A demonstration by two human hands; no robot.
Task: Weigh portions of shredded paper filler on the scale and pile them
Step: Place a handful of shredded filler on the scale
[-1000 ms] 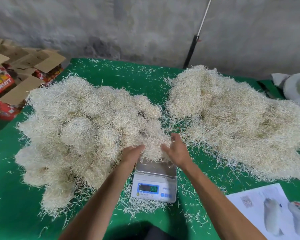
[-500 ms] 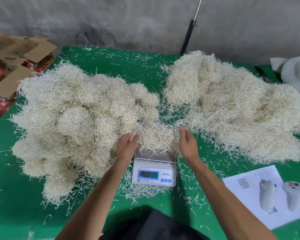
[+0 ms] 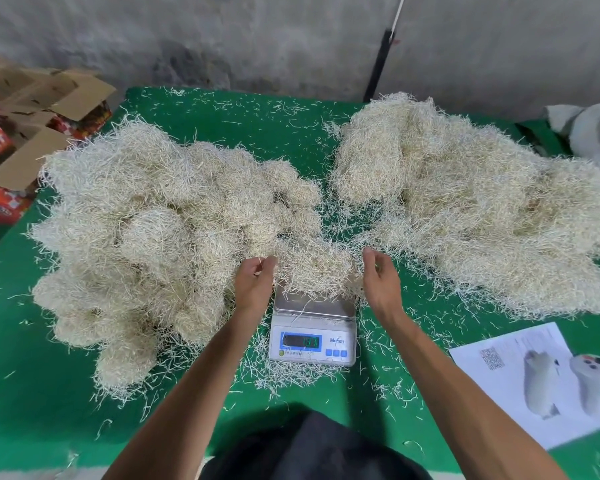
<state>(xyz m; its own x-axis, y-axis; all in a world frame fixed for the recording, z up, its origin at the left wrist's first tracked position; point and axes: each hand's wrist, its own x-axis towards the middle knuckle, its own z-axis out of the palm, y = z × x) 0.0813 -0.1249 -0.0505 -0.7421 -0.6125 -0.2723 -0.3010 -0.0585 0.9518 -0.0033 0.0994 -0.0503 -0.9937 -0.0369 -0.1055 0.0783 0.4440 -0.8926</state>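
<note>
You face a rough grey concrete wall (image 3: 257,36), stained dark in patches, with a black pole (image 3: 378,64) leaning against it. Off your left sit open cardboard boxes (image 3: 32,109) — flaps up, red printed sides — under flat, even light.

Both hands (image 3: 255,282) (image 3: 380,278) flank a filler portion (image 3: 317,266) on the scale (image 3: 313,336).

A rough packing workshop — bare concrete wall (image 3: 257,39), green-covered worktable (image 3: 32,393), digital scale (image 3: 312,336), open cardboard cartons (image 3: 32,133) — heaped with shredded paper filler (image 3: 153,220).
</note>
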